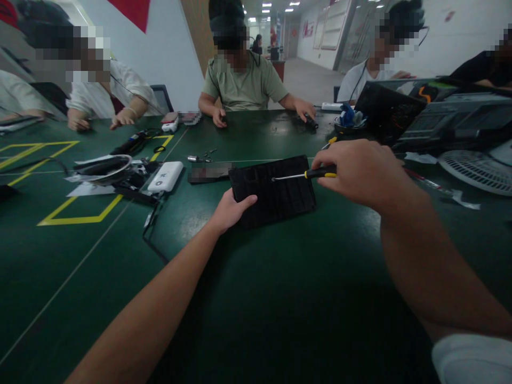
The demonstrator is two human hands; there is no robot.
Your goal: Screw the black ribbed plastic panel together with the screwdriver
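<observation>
My left hand (232, 212) grips the near left corner of a flat black rectangular panel (276, 197), its thumb lying on top and the other fingers hidden underneath. The panel is tilted toward me and shows moulded ridges. In my right hand (352, 173) is a screwdriver (320, 173) with a black and yellow handle. Its thin metal shaft points left across the panel, and the tip is at a small round spot near the middle; whether a screw sits there I cannot tell. Behind the panel's left end lies a dark flat object (210, 173), partly blurred out.
Small metal parts (200, 158) lie beyond the panel. On the left are a white power bank (166, 177) and a bundle of cables (104, 169). A white fan grille (476, 170) and large dark equipment (452, 117) stand at right. Several people sit around the green table (280, 298).
</observation>
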